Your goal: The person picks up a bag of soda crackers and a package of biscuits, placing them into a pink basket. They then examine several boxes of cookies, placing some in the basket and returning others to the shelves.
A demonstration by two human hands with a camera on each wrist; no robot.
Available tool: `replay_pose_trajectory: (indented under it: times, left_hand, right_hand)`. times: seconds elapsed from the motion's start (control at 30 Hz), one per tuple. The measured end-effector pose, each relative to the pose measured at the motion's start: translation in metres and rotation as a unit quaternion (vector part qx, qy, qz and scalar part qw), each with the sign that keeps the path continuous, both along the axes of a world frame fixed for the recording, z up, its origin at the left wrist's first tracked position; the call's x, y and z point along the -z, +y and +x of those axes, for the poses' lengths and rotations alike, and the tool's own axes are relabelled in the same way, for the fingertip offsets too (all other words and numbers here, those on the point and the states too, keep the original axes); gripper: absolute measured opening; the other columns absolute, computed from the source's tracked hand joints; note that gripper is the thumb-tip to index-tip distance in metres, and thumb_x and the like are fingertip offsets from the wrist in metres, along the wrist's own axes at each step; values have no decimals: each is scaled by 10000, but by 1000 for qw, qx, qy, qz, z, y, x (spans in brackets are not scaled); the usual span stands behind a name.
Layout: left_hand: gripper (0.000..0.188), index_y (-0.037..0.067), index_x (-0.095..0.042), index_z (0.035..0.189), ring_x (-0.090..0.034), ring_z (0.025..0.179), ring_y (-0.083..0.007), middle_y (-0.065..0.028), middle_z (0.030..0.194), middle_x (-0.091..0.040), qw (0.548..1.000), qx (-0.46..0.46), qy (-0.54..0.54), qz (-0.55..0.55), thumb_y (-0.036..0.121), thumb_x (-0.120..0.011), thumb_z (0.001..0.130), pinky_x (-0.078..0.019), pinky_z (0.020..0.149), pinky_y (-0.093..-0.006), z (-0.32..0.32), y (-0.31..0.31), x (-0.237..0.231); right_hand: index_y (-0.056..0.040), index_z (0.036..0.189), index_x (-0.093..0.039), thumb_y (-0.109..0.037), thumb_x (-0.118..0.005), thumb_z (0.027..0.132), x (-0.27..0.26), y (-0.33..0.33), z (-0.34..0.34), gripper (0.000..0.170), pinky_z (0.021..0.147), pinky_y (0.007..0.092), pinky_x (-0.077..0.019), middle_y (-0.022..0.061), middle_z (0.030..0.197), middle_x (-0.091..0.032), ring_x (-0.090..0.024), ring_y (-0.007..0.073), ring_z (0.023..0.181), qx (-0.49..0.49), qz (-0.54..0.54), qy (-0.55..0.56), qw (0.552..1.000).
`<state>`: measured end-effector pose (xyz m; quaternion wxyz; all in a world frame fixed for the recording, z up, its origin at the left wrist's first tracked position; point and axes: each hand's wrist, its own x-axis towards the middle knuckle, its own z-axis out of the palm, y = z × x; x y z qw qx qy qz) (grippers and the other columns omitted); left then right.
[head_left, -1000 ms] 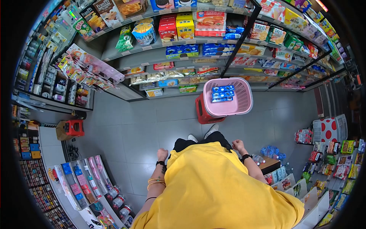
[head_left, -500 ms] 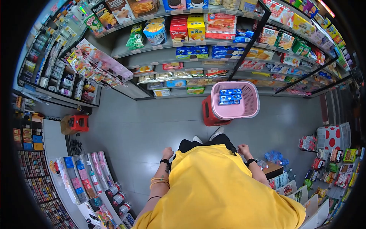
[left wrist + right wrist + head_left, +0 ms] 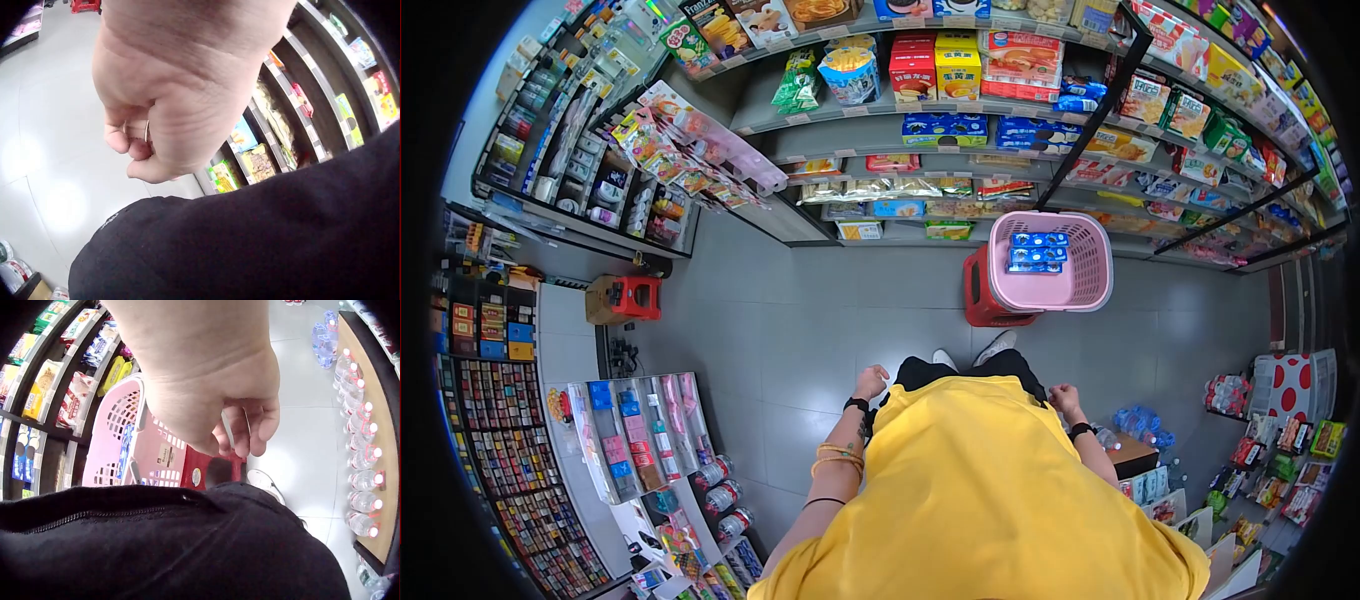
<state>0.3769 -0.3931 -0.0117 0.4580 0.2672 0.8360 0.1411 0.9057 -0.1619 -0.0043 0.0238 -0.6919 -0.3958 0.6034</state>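
Observation:
Both hands hang beside the person's black trousers and hold nothing. The left hand (image 3: 872, 382), loosely curled, is at the left hip; in the left wrist view the same hand (image 3: 178, 94) shows a ring on a bent finger. At the other hip is the right hand (image 3: 1065, 399); the right wrist view shows that hand (image 3: 215, 403) with its fingers hanging loosely bent. A pink basket (image 3: 1086, 262) stands on a red stool (image 3: 980, 290) in front of the person, with blue packs (image 3: 1038, 254) lying at its left side. Neither hand touches the basket.
Shelves (image 3: 840, 125) of boxed and bagged snacks curve across the front. Another red stool (image 3: 640, 297) stands beside a carton at the left. A display case (image 3: 635, 440) is at the lower left, and bottles (image 3: 364, 479) line a wooden ledge on the right.
The head view has shifted, so shelves, basket and person appear farther right. Both hands stay low by the hips; the basket and the blue packs in it look unchanged.

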Motion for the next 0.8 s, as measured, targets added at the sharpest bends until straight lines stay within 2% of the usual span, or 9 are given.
replay_pose_trajectory:
  times: [0.07, 0.33, 0.47, 0.57, 0.8]
  left_hand:
    - [261, 148, -730, 865, -693, 806, -297, -146, 826, -708, 1000, -15, -26, 6, -24, -574, 745, -547, 735, -377, -1, -2, 15]
    - [258, 129, -720, 890, -669, 669, -221, -85, 682, -671, 998, -55, 2, 10, 3, -640, 680, -546, 685, -343, 9, -6, -7]
    - [244, 117, -711, 892, -662, 658, -221, -81, 673, -666, 997, -72, -10, 16, 19, -655, 676, -542, 672, -341, 12, -19, -7]
    - [236, 115, -711, 893, -680, 695, -220, -80, 705, -687, 995, -93, -24, -9, 35, -676, 673, -547, 689, -338, 10, -31, 13]
    - [238, 118, -716, 919, -715, 812, -244, -114, 816, -728, 993, -114, -20, -16, 80, -713, 684, -557, 745, -344, 22, -27, -18]
  right_hand:
    - [-74, 904, -611, -189, -627, 916, -1, 1, 0, 116, 503, 267, -493, 42, 707, -640, -597, 131, 551, 0, -2, -5, 1000]
    - [-71, 933, -619, -203, -626, 917, -1, 11, -9, 133, 512, 259, -499, 45, 718, -645, -631, 142, 570, -13, 4, 5, 1000]
    - [-70, 934, -621, -201, -629, 916, 0, 13, -8, 133, 503, 255, -495, 44, 717, -644, -628, 135, 567, -12, 11, 9, 1000]
    - [-67, 936, -623, -197, -627, 917, 1, 13, -6, 131, 496, 255, -490, 44, 715, -641, -623, 134, 566, -5, 0, 16, 1000]
    - [-71, 936, -629, -194, -623, 923, 5, 13, -6, 124, 490, 253, -486, 45, 713, -645, -612, 134, 557, -5, -1, -4, 1000]
